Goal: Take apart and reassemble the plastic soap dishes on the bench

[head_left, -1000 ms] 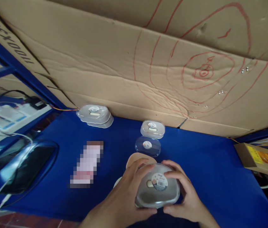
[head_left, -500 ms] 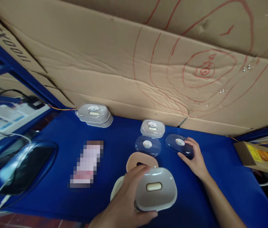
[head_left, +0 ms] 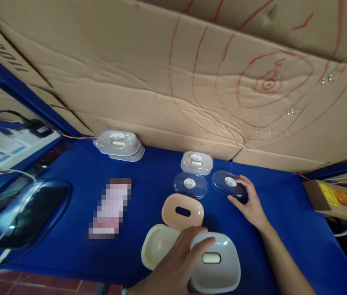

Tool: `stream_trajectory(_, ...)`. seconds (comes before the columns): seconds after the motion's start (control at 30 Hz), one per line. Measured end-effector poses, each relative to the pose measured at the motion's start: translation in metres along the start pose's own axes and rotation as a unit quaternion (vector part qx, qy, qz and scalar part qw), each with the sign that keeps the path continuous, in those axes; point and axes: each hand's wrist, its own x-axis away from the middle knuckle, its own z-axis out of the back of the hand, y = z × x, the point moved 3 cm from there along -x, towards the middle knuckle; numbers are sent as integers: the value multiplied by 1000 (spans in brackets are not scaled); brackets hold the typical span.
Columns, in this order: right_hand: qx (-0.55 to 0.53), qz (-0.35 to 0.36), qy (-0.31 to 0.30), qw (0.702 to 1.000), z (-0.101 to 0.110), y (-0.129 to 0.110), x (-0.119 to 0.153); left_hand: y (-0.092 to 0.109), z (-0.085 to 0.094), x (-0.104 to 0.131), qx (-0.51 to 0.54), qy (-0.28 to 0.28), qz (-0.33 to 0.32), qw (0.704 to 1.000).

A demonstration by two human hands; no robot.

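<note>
My left hand is closed on the left side of a grey soap dish, which has a slot showing cream colour beneath. My right hand grips the right end of a clear plastic lid with a round sticker, thumb at the near edge and fingers at the far one. Left of that lid lies a second clear lid. A peach tray with a slot lies nearer me. Partly behind my left hand is a cream dish.
A lidded grey soap dish stands near the cardboard wall. Stacked lidded dishes sit at back left. A pixelated phone-shaped item and a tablet with cables lie left; a cardboard box is at right.
My left hand has moved towards me and slightly right with the grey soap dish, uncovering more of the peach tray and cream dish. My right hand stays on the clear lid.
</note>
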Motion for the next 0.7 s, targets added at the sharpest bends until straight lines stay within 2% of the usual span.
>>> stream_trajectory(0.13, -5, 3, -3, 1000, 0, -1, 0, 2, -7, -4, -22, 6, -24, 999)
stream_trajectory(0.33, 0, 3, -5, 1000, -1, 3, 0, 5, -9, -5, -17, -24, -26, 999)
stream_trajectory(0.7, 47, -15, -13, 999, -6, 16, -12, 10, -3, -12, 15, -44, 8, 999)
